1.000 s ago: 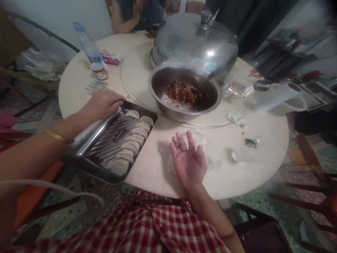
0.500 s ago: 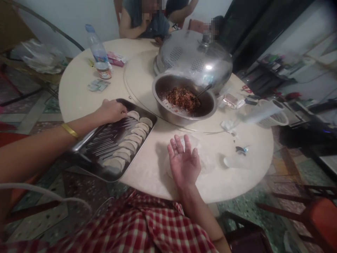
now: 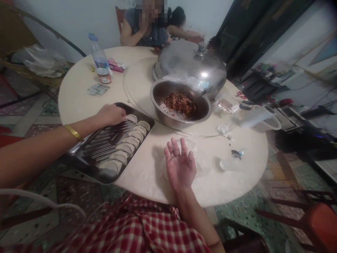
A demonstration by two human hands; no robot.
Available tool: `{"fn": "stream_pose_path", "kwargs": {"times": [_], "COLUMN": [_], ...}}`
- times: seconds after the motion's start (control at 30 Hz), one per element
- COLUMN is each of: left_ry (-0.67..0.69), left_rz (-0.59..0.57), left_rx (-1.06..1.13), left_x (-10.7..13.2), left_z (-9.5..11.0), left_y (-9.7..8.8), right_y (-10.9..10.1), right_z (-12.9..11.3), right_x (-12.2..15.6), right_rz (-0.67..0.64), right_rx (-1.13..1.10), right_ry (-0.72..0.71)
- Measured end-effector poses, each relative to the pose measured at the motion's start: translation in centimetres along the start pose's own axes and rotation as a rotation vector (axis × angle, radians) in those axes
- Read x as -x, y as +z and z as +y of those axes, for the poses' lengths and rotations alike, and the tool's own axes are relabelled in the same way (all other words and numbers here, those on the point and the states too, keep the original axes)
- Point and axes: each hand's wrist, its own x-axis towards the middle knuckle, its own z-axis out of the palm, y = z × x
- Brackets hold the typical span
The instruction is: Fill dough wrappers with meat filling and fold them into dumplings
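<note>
My left hand (image 3: 111,114) reaches over the far side of a metal tray (image 3: 91,140), its fingers curled and pinched at the edge of a dumpling (image 3: 131,119). This dumpling lies in the tray, at the far end beside a row of several pale, folded dumplings (image 3: 128,148) along the right side. Palm up, my right hand (image 3: 180,168) is open and holds nothing, with white traces on its fingers. It is above the table beside a clear plastic sheet (image 3: 193,149). Beyond it, a steel bowl (image 3: 181,122) holds a reddish-brown filling (image 3: 180,103) with a spoon (image 3: 198,97) in it.
A large perforated metal dome lid (image 3: 184,58) stands behind the bowl. A plastic bottle (image 3: 98,52) and a small jar (image 3: 104,78) stand at the far left. At the right are a white basket (image 3: 271,123) and a small translucent cup (image 3: 226,164). People (image 3: 131,31) sit across the table.
The view has shifted slightly. My left hand stays at the same dumpling and my right hand stays palm up. A person across the table has moved.
</note>
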Motion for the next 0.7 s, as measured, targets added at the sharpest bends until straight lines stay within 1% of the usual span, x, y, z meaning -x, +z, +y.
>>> {"fn": "stream_pose_path", "kwargs": {"times": [0.13,0.23,0.33,0.43,0.53,0.7], "left_ry": [-0.001,-0.023,-0.013,0.032,0.063,0.051], "left_rz": [-0.039,-0.027,0.048,0.135,0.183,0.238], "left_rx": [0.024,0.033,0.03,0.028,0.025,0.025], "left_x": [-0.2,-0.3,-0.1,0.2,0.3,0.3], "left_z": [0.1,0.2,0.5,1.0,1.5,1.9], "left_y": [0.4,0.3,-0.3,-0.7,-0.5,0.2], "right_y": [0.1,0.1,0.0,-0.1,-0.2,-0.2], "right_z": [0.0,0.0,0.1,0.1,0.3,0.4], "right_x": [-0.1,-0.2,-0.3,-0.3,-0.5,-0.6], "right_rz": [0.0,0.001,0.001,-0.004,-0.008,-0.001], "right_rx": [-0.008,-0.013,-0.02,-0.023,-0.014,0.003], "right_ry": [-0.003,-0.002,-0.008,-0.016,-0.026,-0.044]}}
